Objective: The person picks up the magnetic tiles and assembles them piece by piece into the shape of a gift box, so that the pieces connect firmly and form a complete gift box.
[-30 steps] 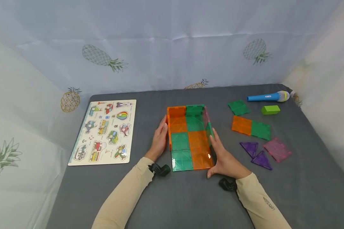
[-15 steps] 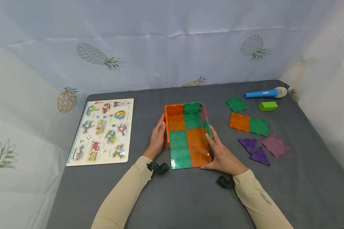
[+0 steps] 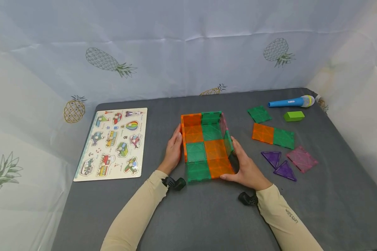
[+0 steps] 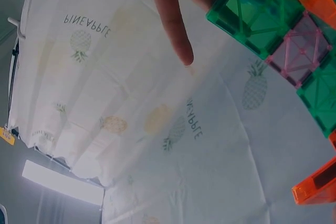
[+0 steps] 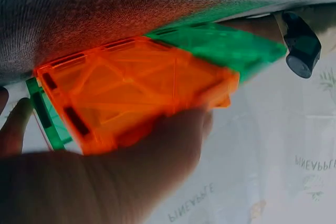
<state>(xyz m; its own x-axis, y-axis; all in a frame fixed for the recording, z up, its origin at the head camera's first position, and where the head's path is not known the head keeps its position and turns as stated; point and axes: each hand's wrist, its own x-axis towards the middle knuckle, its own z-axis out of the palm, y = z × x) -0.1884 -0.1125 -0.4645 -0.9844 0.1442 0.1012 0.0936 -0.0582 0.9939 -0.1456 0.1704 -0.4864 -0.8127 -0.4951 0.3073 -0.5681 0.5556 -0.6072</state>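
In the head view, the tile box (image 3: 214, 149) is at the centre of the frame, on the grey cloth (image 3: 207, 216). The left hand (image 3: 172, 153) rests against its outer left wall with fingers rather straight. The right hand (image 3: 249, 174) grips the near right corner, its thumb at the near edge and its fingers by the right wall.

The left wrist view shows what the head view does not: one finger of the right hand is straight, pointing downward in the frame, while another finger is seen through the green wall tile. Only here a long ceiling lamp (image 4: 63, 182) shines, at lower left. The right wrist view, partly blurred, shows that an orange tile (image 5: 131, 85) of the box slants beside the cloth, where orange and green tints fall; the thumb lies over the edge farther from the cloth.

The box is made of translucent square tiles with ribs inside. Its floor alternates orange and green, the left wall is orange, the back wall is orange and green, and the right wall shows pink and green. The front is without an upright wall.

At right in the head view lie two purple triangles (image 3: 285, 170) and a pink tile (image 3: 301, 159).
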